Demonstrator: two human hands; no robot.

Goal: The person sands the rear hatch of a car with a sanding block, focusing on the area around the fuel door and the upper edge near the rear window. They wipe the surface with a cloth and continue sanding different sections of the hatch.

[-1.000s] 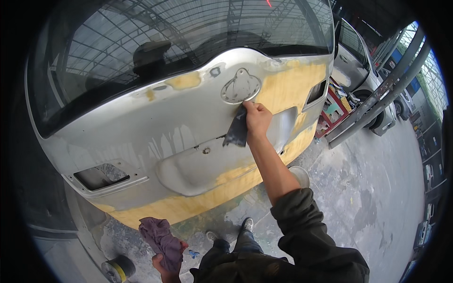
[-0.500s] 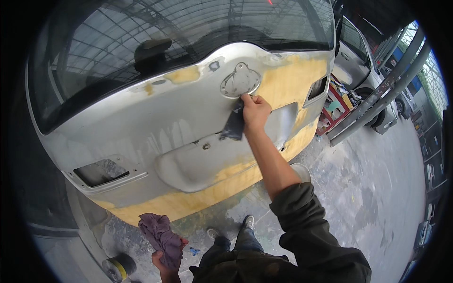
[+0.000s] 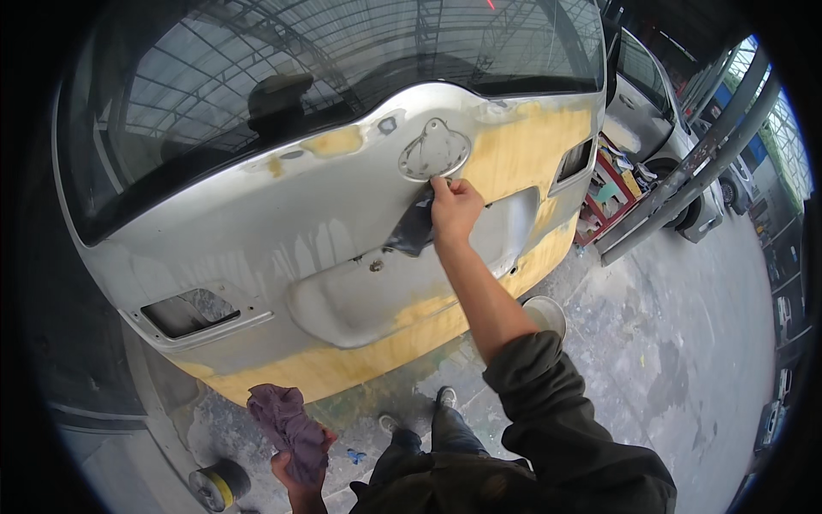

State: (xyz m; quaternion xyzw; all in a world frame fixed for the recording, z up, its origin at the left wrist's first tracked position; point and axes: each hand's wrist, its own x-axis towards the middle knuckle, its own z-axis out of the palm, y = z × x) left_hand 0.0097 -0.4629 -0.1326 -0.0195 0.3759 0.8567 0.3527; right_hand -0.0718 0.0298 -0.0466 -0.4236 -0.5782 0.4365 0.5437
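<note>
My right hand (image 3: 456,208) is closed on a dark sheet of sandpaper (image 3: 413,224), pinched at the lower rim of the rounded emblem recess (image 3: 434,152). The sheet's free end hangs down to the left over the grey tailgate (image 3: 231,231). Yellow filler patches (image 3: 535,141) spread right of the recess and along the tailgate's bottom edge. Low at the left, away from the panel, my left hand (image 3: 300,480) grips a crumpled purple cloth (image 3: 287,424). Part of the left fingers is hidden by the cloth.
A pale bucket (image 3: 545,315) stands on the floor behind my right forearm. At lower left is a black can with a yellow band (image 3: 221,485). A red rack (image 3: 604,201) and grey posts (image 3: 685,171) stand at the right, before another car (image 3: 638,98).
My right hand has shifted slightly left and down, and the sandpaper's loose end has swung left. My left hand still holds the cloth in nearly the same place.
</note>
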